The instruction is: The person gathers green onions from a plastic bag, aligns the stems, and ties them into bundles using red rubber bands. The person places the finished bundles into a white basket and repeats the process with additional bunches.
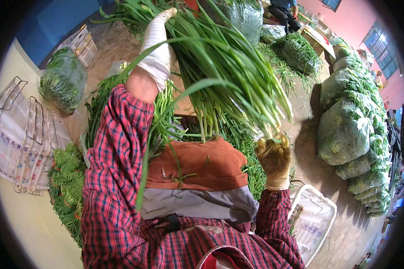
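Observation:
A large bunch of long-leaved green vegetables with pale stems [229,64] stretches across the upper middle. My right hand [273,151], in a dirt-stained glove, is closed at the pale stem ends. My left hand [160,27], in a white glove, is against the leafy part at the top; its fingers are mostly hidden, so I cannot tell its grip. Several more stems hang down behind the bunch to the rust-coloured cloth [198,164] over my lap. A grey cloth [195,203] shows below it. One long leaf curves down over my left sleeve.
Loose greens [99,111] lie at left, above tied bundles [67,188]. Folded white crates with wire handles [23,141] lean by the wall. A bagged bundle [63,80] stands upper left. A white plastic basket [311,215] is at right, beyond it filled bags [345,131]. A person [284,13] sits farther off.

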`<state>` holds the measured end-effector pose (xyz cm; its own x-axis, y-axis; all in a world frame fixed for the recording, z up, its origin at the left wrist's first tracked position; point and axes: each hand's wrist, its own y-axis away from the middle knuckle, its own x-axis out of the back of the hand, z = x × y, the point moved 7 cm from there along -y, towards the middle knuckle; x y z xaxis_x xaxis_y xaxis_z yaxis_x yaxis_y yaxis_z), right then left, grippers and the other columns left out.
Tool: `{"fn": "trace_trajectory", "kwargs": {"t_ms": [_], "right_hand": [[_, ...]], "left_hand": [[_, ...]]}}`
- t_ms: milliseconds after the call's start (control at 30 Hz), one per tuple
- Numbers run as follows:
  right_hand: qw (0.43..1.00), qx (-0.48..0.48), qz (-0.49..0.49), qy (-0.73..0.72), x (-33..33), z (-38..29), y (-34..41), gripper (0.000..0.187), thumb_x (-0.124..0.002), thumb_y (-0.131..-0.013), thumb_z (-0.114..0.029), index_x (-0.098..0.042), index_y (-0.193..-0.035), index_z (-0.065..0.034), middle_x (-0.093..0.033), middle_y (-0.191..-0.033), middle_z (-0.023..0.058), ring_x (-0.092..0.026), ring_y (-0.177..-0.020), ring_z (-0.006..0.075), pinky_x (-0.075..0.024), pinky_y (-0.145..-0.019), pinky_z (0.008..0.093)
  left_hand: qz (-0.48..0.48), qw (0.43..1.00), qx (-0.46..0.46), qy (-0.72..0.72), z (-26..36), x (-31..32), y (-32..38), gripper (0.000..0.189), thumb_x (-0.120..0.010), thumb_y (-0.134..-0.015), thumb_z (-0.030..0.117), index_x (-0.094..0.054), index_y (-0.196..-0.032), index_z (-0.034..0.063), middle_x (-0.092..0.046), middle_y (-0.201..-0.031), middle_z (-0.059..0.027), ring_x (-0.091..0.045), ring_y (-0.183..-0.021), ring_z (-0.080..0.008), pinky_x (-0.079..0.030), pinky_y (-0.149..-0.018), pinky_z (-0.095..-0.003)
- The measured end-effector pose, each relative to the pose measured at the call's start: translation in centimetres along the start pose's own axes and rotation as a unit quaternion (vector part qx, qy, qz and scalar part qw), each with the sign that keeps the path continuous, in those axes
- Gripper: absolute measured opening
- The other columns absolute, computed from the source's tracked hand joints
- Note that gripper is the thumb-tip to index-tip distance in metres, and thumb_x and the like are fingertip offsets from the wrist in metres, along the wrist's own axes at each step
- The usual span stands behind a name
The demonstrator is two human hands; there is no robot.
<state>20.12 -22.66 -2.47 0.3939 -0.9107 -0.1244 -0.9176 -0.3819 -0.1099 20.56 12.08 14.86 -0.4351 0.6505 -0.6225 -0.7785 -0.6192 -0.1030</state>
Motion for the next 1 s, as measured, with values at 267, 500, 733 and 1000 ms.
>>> {"fn": "trace_trajectory", "kwargs": {"t_ms": [267, 500, 733, 1000], "right_hand": [[0.974, -0.179, -0.11, 0.087, 0.7, 2.5, 1.4, 0.022, -0.055, -0.083, -0.007, -0.058, -0.103, 0.0005, -0.062, -0.102, 0.0083, -0.056, -0.081, 0.011, -0.0446, -0.076, 0.024], [0.991, -0.033, -0.114, -0.06, -8.3, -3.9, -1.5, 0.034, -0.053, -0.089, -0.015, -0.05, -0.118, 0.0026, -0.06, -0.094, 0.0071, -0.056, -0.078, 0.0104, -0.0457, -0.071, 0.0211], [0.999, -0.026, -0.007, -0.026, -12.3, -3.5, -5.6, 0.021, -0.061, -0.083, -0.011, -0.061, -0.099, 0.0027, -0.061, -0.075, 0.0018, -0.049, -0.055, 0.0048, -0.0393, -0.049, 0.018], [0.989, -0.11, -0.082, -0.058, -11.4, -2.8, -5.8, 0.021, -0.058, -0.084, -0.022, -0.06, -0.09, -0.0022, -0.059, -0.074, 0.002, -0.048, -0.053, 0.0064, -0.0341, -0.045, 0.0176]], "left_hand": [[0.076, 0.995, -0.025, 0.055, 1.2, 1.6, -1.3, 0.032, -0.064, -0.075, 0.027, -0.056, -0.097, 0.0052, -0.061, -0.09, -0.0094, -0.057, -0.073, -0.0247, -0.049, -0.073, -0.0397], [0.146, 0.986, -0.071, 0.037, 0.5, 2.1, -0.7, 0.028, -0.064, -0.075, 0.029, -0.057, -0.094, 0.0103, -0.061, -0.092, -0.0077, -0.057, -0.082, -0.0247, -0.046, -0.079, -0.0422], [0.107, 0.991, -0.03, 0.069, -1.2, 0.9, 1.2, 0.042, -0.068, -0.073, 0.029, -0.056, -0.103, 0.0023, -0.055, -0.103, -0.0062, -0.049, -0.092, -0.017, -0.038, -0.086, -0.0327], [0.073, 0.996, -0.01, 0.057, -2.1, -0.3, 4.3, 0.038, -0.061, -0.079, 0.029, -0.054, -0.108, 0.0053, -0.054, -0.103, -0.0044, -0.05, -0.092, -0.0151, -0.04, -0.085, -0.0317]]}}
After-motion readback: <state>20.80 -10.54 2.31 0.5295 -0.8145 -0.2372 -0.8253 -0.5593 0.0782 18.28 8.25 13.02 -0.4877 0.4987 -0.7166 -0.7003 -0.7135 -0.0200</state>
